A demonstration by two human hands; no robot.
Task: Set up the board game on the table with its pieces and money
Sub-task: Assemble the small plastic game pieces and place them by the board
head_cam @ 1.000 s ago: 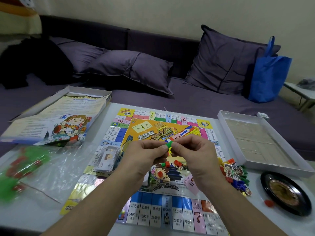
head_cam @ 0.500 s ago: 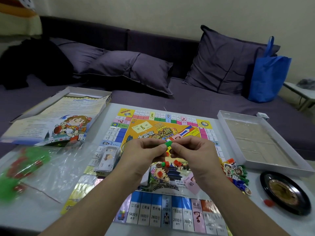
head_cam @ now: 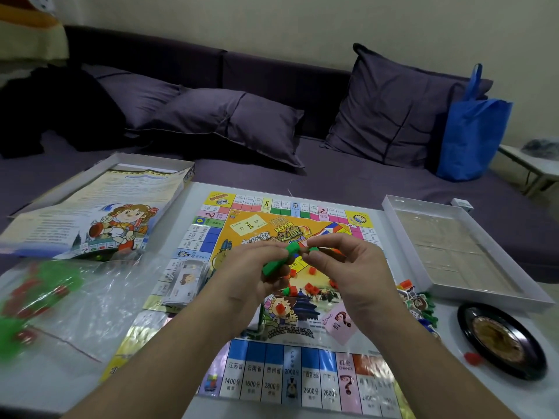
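The colourful game board [head_cam: 266,385] lies flat on the white table. Above its middle, my left hand [head_cam: 257,273] grips a strip of joined green plastic houses [head_cam: 279,261]. My right hand [head_cam: 348,267] pinches a single green house [head_cam: 313,250] at the strip's upper end. Loose red and green houses [head_cam: 308,287] lie on the board under my hands. A stack of paper money [head_cam: 184,282] rests on the board's left edge. A pink chance card [head_cam: 340,323] lies on the board. Player tokens [head_cam: 419,303] are heaped at its right edge.
A clear plastic bag [head_cam: 69,300] with red and green pieces lies at the left. The box lid with a rule sheet [head_cam: 99,213] sits behind it. An open white box tray [head_cam: 472,285] and a black spinner [head_cam: 502,340] stand at the right, a red piece [head_cam: 472,358] beside it. A sofa lies behind.
My hands have drawn slightly apart. A longer length of the green strip now shows in my left hand, and the right fingers hold one small green piece at its end.
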